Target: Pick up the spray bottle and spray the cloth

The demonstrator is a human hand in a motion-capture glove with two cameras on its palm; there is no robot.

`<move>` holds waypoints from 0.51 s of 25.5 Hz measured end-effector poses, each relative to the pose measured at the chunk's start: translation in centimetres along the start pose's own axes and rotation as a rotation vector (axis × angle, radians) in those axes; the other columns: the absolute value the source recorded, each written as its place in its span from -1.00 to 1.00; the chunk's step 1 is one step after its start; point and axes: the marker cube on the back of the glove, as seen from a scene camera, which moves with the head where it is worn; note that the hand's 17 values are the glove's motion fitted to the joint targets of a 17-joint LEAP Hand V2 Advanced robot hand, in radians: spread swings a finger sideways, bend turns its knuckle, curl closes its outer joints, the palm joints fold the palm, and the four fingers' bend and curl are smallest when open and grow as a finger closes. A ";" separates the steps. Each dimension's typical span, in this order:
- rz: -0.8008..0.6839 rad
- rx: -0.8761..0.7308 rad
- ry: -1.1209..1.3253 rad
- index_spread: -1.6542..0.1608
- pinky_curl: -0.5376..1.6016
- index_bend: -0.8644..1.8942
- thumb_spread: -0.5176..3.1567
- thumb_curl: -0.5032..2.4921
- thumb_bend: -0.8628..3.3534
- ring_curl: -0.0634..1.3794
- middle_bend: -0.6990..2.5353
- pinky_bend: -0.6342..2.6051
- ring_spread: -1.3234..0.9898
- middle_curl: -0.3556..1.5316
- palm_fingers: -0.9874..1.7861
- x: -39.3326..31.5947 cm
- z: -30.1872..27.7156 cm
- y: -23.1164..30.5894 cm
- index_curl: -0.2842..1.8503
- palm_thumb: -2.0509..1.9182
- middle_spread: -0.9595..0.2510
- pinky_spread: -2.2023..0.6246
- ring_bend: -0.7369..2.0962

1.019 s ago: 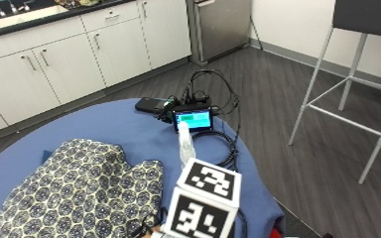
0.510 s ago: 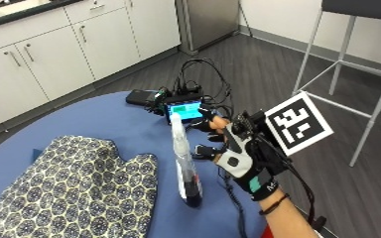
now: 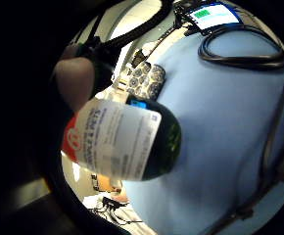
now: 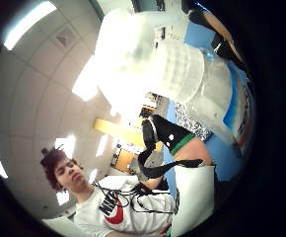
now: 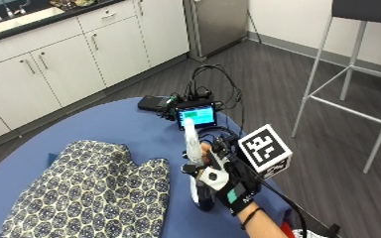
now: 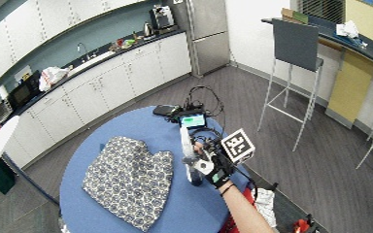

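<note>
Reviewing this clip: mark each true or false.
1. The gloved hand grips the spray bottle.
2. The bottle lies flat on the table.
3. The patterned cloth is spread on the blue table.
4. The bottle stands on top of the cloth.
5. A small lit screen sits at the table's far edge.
1. True: the gloved right hand is wrapped round the spray bottle.
2. False: the bottle is upright, nozzle at the top.
3. True: the patterned cloth lies spread on the blue table.
4. False: the bottle is beside the cloth, over bare table; whether its base touches the table cannot be told.
5. True: a small lit screen sits there among cables.
</note>
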 end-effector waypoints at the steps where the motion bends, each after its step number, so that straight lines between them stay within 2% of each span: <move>1: 0.000 0.014 0.007 0.44 -0.21 -0.33 -0.15 -0.44 -0.57 -0.42 -0.34 -0.23 0.12 -0.23 0.25 0.1 0.2 0.1 -0.61 0.35 0.49 0.62 -0.16; 8: -0.002 0.116 0.083 0.47 -0.24 -0.29 -0.16 -0.41 -0.56 -0.41 -0.30 -0.29 0.08 -0.20 0.38 -0.4 -0.2 -0.3 -0.60 0.43 0.42 0.61 -0.12; 13: 0.012 0.072 0.107 0.50 -0.24 -0.29 -0.19 -0.38 -0.56 -0.39 -0.30 -0.32 0.08 -0.18 0.48 -1.9 -1.8 -2.3 -0.57 0.46 0.42 0.62 -0.10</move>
